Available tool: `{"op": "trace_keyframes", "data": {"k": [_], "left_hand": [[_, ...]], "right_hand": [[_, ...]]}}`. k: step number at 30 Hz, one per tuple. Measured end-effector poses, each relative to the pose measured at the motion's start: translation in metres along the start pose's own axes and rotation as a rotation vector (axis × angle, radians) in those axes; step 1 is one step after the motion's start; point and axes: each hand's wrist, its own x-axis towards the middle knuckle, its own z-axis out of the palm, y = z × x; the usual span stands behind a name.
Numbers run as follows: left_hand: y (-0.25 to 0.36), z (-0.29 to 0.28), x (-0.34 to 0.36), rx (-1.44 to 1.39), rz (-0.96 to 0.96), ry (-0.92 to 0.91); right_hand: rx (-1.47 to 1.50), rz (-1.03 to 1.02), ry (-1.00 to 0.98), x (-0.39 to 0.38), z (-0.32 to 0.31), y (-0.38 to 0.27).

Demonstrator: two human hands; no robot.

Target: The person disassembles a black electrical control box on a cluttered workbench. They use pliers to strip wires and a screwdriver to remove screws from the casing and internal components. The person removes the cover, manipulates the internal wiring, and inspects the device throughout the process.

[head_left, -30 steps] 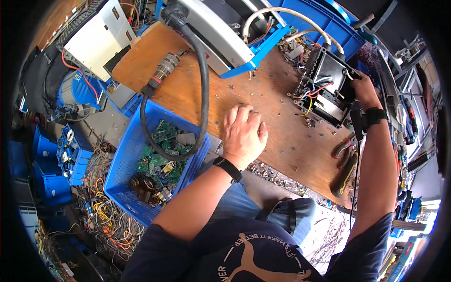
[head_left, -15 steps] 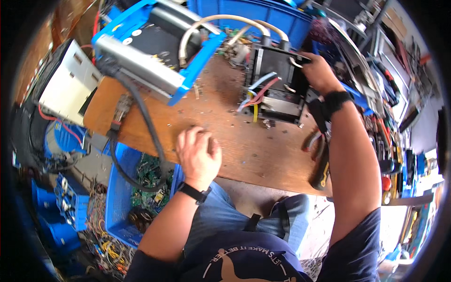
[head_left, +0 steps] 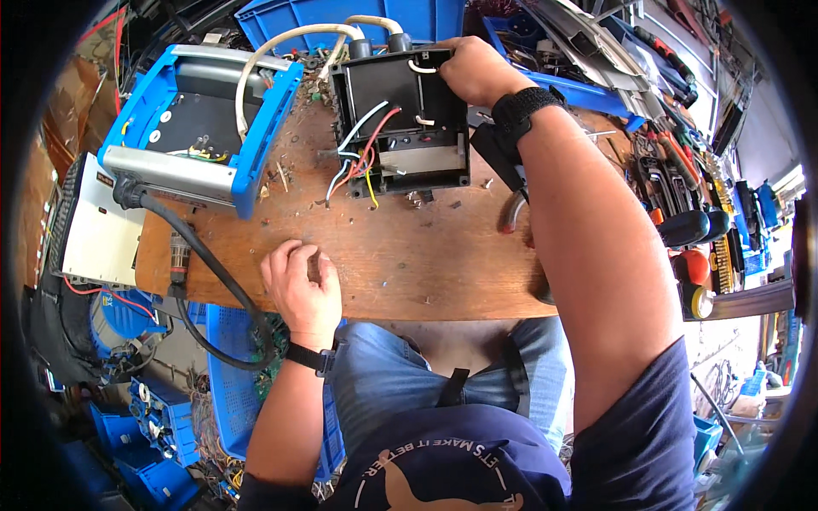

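A black open-topped housing sits on the wooden bench, with loose red, blue and yellow-green wires spilling from its near left corner. My right hand is closed on its far right edge; the fingertips are partly hidden. Two thick pale cables rise from the far side of the housing, and one runs into a blue-and-silver open case on the left. Near the front of the bench my left hand rests palm down, fingers loosely bent and slightly apart, holding nothing.
A thick black cable hangs from the case over the bench edge. Below is a blue crate of circuit boards. Small screws and scraps litter the bench top. Pliers show partly beside my right forearm. Hand tools crowd the right.
The whole view has shifted, so the bench things appear further left. My right hand stays at the housing's edge, and my left hand remains on the bench. My forearm now covers more of the pliers.
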Motion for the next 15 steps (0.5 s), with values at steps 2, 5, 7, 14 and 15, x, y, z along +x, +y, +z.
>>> {"op": "trace_keyframes", "data": {"k": [2,5,7,14,15], "left_hand": [[-0.002,-0.002,0.0,0.005,-0.017,0.002],[0.0,-0.002,-0.001,-0.004,-0.029,0.015],[-0.002,-0.001,0.0,-0.014,-0.036,0.003],[0.001,-0.008,0.001,-0.009,-0.059,0.031],[0.001,-0.008,0.002,-0.025,-0.067,0.036]], "right_hand": [[-0.064,-0.053,-0.009,-0.004,-0.002,-0.005],[-0.081,-0.149,0.02,-0.001,-0.001,0.008],[-0.059,-0.178,0.026,-0.004,-0.002,0.013],[0.169,-0.09,0.016,-0.02,-0.008,0.001],[0.196,-0.111,0.006,-0.017,-0.007,0.01]]}}
